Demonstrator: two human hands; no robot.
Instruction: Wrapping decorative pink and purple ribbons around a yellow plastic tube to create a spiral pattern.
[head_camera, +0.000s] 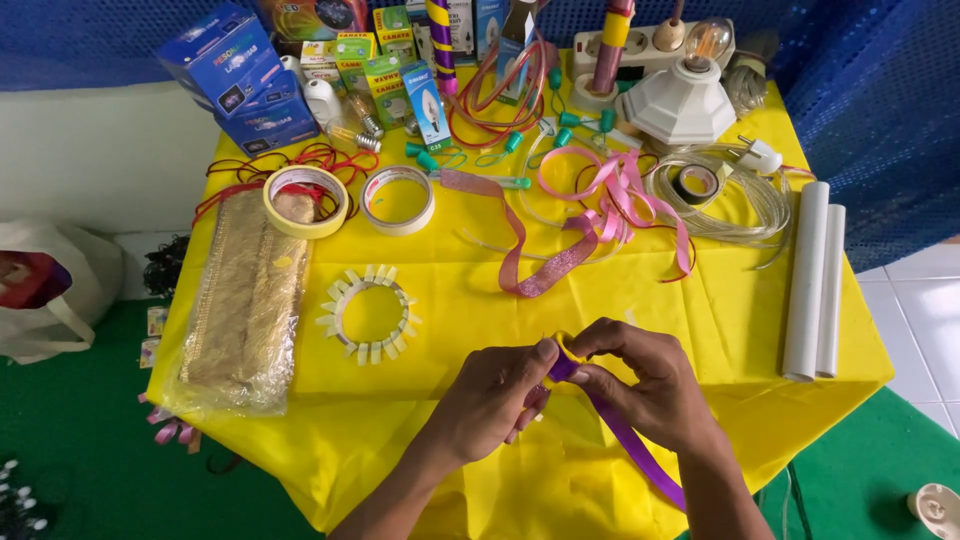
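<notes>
The shiny purple satin ribbon (625, 435) sat over the near edge of the yellow cloth-covered table (480, 300), trailing down toward the person. Left hand (495, 395) and right hand (650, 385) were both pinched tight on its top end. Further back lay a white paper ring with cut tabs (368, 312).

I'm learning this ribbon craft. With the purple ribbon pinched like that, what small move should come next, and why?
Probably wind the purple ribbon further around the small yellow ring. Both the left hand and right hand pinch it there, and a long tail hangs loose.
</notes>
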